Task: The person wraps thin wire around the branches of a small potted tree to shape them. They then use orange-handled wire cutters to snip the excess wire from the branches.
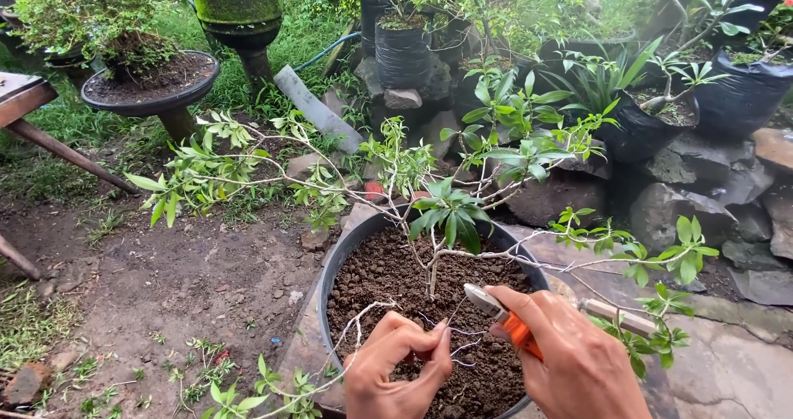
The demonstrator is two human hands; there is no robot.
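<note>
Head view: left hand (396,365) low over dark soil, fingers pinched together on thin wire (450,330) near small tree (432,258). Right hand (570,357) fingers wrapped tight on orange-handled pliers (502,317) — tip just beside wire. Tree stands in middle of round black pot (337,262), branches spread wide. More potted plants (403,43) and rocks (686,188) behind.

Bare dirt yard with pots parked all over it

The ground (182,279) is packed brown soil with patchy weeds; a big black pot (343,258) of dark soil sits on a flat stone slab (727,369), with grey rocks (686,196) and black grow bags (405,52) behind it.
</note>
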